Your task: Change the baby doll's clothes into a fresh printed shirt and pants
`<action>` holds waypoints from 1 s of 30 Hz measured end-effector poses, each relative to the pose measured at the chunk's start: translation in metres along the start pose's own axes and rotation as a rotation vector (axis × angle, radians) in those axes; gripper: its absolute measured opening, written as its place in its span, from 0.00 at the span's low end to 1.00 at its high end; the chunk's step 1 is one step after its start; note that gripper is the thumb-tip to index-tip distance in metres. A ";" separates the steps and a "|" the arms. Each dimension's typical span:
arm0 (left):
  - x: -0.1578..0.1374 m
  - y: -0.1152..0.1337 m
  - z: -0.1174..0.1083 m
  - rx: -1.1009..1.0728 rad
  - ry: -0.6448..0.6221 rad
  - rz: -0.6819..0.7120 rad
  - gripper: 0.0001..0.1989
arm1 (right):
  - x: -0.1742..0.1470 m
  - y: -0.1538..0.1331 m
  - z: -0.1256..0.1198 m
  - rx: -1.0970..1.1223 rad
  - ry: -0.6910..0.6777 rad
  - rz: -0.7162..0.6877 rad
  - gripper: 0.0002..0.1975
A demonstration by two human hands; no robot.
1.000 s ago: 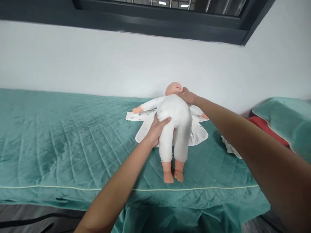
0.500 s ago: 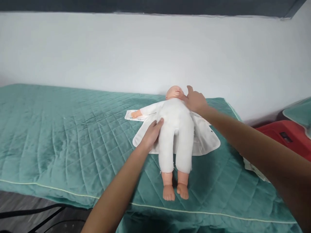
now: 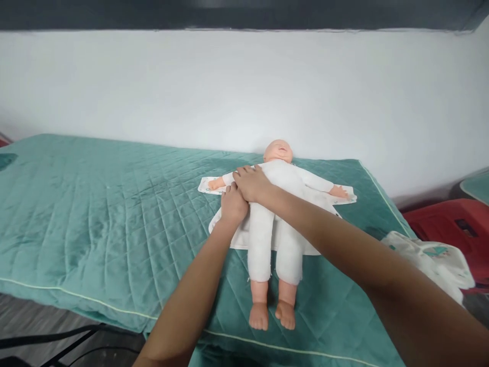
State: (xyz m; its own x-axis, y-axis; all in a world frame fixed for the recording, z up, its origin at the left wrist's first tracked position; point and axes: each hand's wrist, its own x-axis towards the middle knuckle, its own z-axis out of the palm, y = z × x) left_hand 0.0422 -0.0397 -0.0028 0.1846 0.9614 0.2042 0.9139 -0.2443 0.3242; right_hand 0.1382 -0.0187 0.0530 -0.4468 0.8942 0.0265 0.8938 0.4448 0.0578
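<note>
A baby doll with a white cloth body lies on its back, head toward the wall and bare feet toward me. Beneath it a white baby shirt is spread open, with the doll's arms stretched out over the sleeves. My left hand is closed at the shirt's left panel, beside the doll's hip; the fingertips are partly hidden. Just above it, touching it, my right hand lies across the doll's left-hand side in view, fingers apart near the armpit.
A green quilted cover lies under everything, its piped edge toward me. White printed cloth is heaped at the right edge, beside a red plastic chair. A white wall stands behind. Black bars show at lower left.
My right hand has moved from the doll's right-hand shoulder in view across to the left side, against my left hand. The doll's right-hand arm and the printed cloth now show.
</note>
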 end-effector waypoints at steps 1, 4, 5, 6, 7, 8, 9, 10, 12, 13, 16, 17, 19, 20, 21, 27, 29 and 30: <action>-0.001 0.000 0.002 0.023 -0.012 -0.010 0.21 | 0.007 0.004 0.001 -0.005 -0.024 0.023 0.20; -0.005 0.000 0.001 0.086 -0.041 -0.010 0.18 | 0.025 0.013 0.002 -0.008 -0.064 0.086 0.21; -0.005 0.000 0.001 0.097 -0.038 -0.004 0.17 | 0.029 0.016 0.001 -0.005 -0.079 0.094 0.20; -0.005 -0.001 0.001 0.098 -0.029 0.002 0.16 | 0.033 0.019 0.000 -0.002 -0.096 0.091 0.19; -0.005 -0.002 0.001 0.090 -0.015 0.005 0.15 | 0.036 0.022 -0.001 0.001 -0.112 0.085 0.19; -0.005 -0.004 0.002 0.071 0.001 0.007 0.13 | 0.037 0.025 -0.002 0.004 -0.123 0.078 0.18; -0.004 -0.007 0.004 0.041 0.020 0.005 0.12 | 0.036 0.028 -0.004 0.007 -0.128 0.075 0.18; -0.003 -0.010 0.005 -0.005 0.039 -0.002 0.11 | 0.034 0.032 -0.006 0.009 -0.126 0.075 0.18; 0.000 -0.017 0.008 -0.155 0.080 -0.040 0.10 | 0.026 0.040 -0.010 0.010 -0.107 0.085 0.19; 0.001 -0.021 0.008 -0.255 0.108 -0.069 0.09 | 0.020 0.044 -0.013 0.012 -0.091 0.090 0.19; 0.004 -0.028 0.008 -0.559 0.220 -0.174 0.09 | -0.001 0.056 -0.018 0.035 -0.025 0.090 0.19; 0.005 -0.030 0.008 -0.630 0.255 -0.208 0.09 | -0.008 0.060 -0.019 0.052 0.000 0.088 0.18; 0.006 -0.032 0.008 -0.725 0.305 -0.262 0.08 | -0.020 0.065 -0.019 0.098 0.046 0.090 0.18; 0.006 -0.034 0.008 -0.759 0.324 -0.281 0.08 | -0.025 0.068 -0.019 0.120 0.064 0.094 0.19; 0.007 -0.035 0.009 -0.792 0.340 -0.298 0.08 | -0.029 0.069 -0.018 0.140 0.083 0.097 0.20; 0.008 -0.043 0.010 -1.145 0.350 -0.349 0.06 | -0.043 0.068 -0.017 0.152 0.081 0.065 0.24; 0.008 -0.045 0.008 -1.255 0.330 -0.384 0.07 | -0.046 0.067 -0.016 0.123 0.059 0.073 0.24; 0.009 -0.047 0.007 -1.287 0.311 -0.406 0.07 | -0.048 0.067 -0.015 0.102 0.055 0.089 0.24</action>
State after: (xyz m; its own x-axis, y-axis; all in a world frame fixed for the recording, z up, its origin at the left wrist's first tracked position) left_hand 0.0036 -0.0187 -0.0229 -0.2544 0.9666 0.0321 -0.1212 -0.0648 0.9905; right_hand 0.2187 -0.0323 0.0709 -0.3646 0.9276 0.0814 0.9281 0.3691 -0.0492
